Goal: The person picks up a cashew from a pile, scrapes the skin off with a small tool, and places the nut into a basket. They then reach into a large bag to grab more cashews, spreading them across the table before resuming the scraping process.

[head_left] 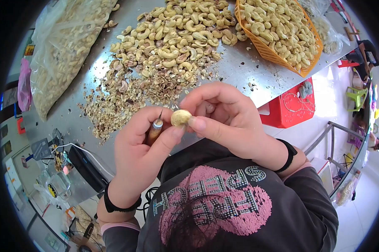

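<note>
Hands: together at chest height over the table edge, my left hand (139, 147) and right hand (223, 113) meeting fingertip to fingertip.
Left hand: wrapped round a small peeling tool (156, 128) with a wooden handle and metal collar. The fist covers most of the handle, and the thumb reaches across to the nut.
Right hand: pinched on a single cashew (181, 118), held between thumb and curled fingers.
Cashew: pale and rounded, in the air between both thumbs, just beside the tool's tip. Its far side is hidden by my fingers.
Tool tip: thin and dark, hard to make out. I cannot tell whether it touches the nut.
Table: a steel table (239, 67), its near edge hidden behind my hands.
On it: a heap of cashews (181, 38), cut off at the top of the frame, with a spread of brown husk scraps (126, 96) trailing towards me.
Right of the heap: an orange basket (281, 63) filled with pale nuts.
Far left: a clear plastic bag (63, 46), its contents blurred by glare, partly lost in the dark rim of the lens.
Below the table: a red stool (292, 107), half covered by the tabletop.
Lower left: cables and small boxes — too distorted to identify.
</note>
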`<state>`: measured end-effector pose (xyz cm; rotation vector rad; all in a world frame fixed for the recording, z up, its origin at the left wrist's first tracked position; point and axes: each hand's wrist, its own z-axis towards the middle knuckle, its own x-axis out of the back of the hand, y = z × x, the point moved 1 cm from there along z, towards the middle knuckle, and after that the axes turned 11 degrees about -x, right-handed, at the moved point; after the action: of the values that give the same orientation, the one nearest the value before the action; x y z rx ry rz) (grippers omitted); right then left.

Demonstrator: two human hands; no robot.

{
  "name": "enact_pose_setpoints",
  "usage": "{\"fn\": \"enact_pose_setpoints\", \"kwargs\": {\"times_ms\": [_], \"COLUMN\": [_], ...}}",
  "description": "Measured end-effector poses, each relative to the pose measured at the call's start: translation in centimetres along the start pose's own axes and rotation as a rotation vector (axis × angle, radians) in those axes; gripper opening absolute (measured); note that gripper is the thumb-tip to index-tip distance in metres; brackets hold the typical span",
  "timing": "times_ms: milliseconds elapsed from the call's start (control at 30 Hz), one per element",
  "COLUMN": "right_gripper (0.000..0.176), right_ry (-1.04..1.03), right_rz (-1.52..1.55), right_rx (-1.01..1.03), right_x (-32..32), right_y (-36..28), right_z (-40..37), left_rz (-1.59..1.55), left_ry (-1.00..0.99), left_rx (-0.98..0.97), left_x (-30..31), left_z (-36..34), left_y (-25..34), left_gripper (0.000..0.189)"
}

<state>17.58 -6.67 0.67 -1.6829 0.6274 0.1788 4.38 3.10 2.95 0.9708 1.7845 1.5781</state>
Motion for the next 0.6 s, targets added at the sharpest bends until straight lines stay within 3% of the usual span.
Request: {"fn": "enact_pose_setpoints", "kwargs": {"times_ms": [133, 200, 267, 333, 433, 600], "right_gripper": [0.017, 0.018, 0.018, 0.017, 0.015, 0.015], "right_ry": [-0.066, -0.096, -0.060, -0.023, 0.013, -0.009], "right_rz": [0.131, -0.031, 0.024, 0.078, 0.009, -0.055], "right_rx": [-0.137, -0.259, -0.186, -0.111, -0.041, 0.051], "right_x": [0.2, 0.4, 0.3, 0.2, 0.3, 0.4], "right_y": [-0.3, -0.6, -0.3, -0.1, 0.1, 0.0], "right_z": [-0.3, -0.3, -0.3, -0.3, -0.2, 0.0], "left_rz": [0.296, 0.293, 0.291, -0.074, -0.155, -0.176], "left_ry": [-0.073, -0.057, -0.042, -0.049, -0.149, -0.125], "left_rx": [-0.252, -0.278, -0.305, -0.076, 0.006, 0.073], "left_x": [-0.1, 0.1, 0.1, 0.1, 0.5, 0.2], "left_z": [0.3, 0.2, 0.3, 0.4, 0.4, 0.5], "left_y": [0.9, 0.3, 0.4, 1.1, 1.1, 1.2], "left_gripper": [0.014, 0.018, 0.022, 0.032, 0.037, 0.036]}}
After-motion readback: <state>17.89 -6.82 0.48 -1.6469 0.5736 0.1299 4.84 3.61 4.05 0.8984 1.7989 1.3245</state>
